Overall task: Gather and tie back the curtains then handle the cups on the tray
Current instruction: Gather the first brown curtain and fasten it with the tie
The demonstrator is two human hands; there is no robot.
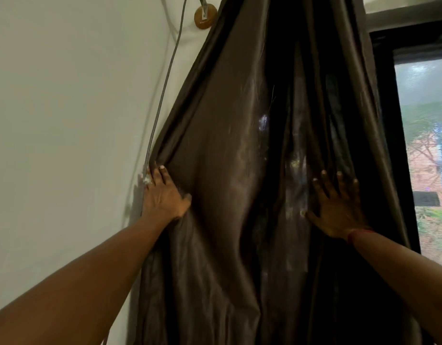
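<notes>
A dark brown satin curtain [227,145] hangs in bunched folds between the white wall and the window. My left hand [162,195] rests on the curtain's left edge by the wall, thumb pressed into the fabric and fingers hooked around the hem. Flat against the folds on the right lies my right hand [339,207], fingers spread and pointing up, with a red band at the wrist. The cloth bulges between the two hands. No tray or cups are in view.
A grey cable [165,83] runs down the white wall [65,120] to the curtain's left edge. A round wooden knob [205,16] is fixed high on the wall. The black window frame [389,108] and glass are at the right.
</notes>
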